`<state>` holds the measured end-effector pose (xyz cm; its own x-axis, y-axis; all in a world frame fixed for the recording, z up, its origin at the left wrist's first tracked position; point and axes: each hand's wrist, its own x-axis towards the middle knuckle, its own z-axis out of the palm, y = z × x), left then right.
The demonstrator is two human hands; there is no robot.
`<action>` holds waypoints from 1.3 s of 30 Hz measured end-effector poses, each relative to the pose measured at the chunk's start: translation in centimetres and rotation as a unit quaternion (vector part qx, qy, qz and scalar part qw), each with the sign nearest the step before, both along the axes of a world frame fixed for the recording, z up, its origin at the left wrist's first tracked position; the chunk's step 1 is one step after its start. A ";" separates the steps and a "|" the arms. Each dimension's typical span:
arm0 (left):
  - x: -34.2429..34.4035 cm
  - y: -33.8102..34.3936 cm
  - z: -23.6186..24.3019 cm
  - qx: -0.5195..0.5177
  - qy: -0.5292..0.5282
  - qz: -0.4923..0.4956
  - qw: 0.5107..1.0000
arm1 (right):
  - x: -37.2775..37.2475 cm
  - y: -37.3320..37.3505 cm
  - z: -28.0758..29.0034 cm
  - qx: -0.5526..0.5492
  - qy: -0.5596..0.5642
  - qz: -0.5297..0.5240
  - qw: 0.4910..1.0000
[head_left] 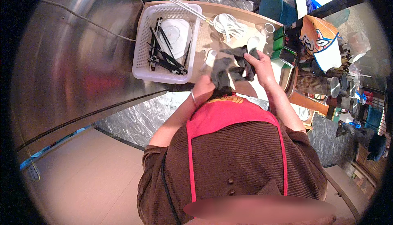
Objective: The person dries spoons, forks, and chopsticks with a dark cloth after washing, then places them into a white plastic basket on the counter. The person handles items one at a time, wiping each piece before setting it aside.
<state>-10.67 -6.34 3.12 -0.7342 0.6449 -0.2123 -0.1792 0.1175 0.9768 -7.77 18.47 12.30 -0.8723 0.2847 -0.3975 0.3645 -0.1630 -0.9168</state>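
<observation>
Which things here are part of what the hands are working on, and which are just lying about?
In hand:
left hand
right hand
grey cloth
white spoon, partly wrapped

Lying about:
white basket with chopsticks and plate
loose white spoons
green boxes

A: How do we have our arms positioned?

B: We extend both bare forearms forward from short brown sleeves, converging ahead of the chest. Our left hand (203, 86) sits lower and closer in, with a thin bangle on the wrist, fingers curled closed.

A: And the right side?

B: Our right hand (257, 62) reaches slightly farther out, back of the hand upward, fingers bent downward in a closed grip. The two hands are near each other, not touching
</observation>
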 end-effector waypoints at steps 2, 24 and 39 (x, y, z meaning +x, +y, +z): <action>-0.3 -0.5 -0.3 -0.005 0.009 0.055 0.998 | 0.3 0.7 0.4 0.069 -0.040 0.161 0.984; -1.7 -1.9 0.7 -0.142 0.110 0.282 0.943 | -0.2 2.4 -4.2 0.558 0.119 0.202 0.796; 0.0 -7.8 2.7 0.051 -0.044 0.241 0.968 | -6.4 4.1 -5.0 0.267 -0.020 0.175 0.947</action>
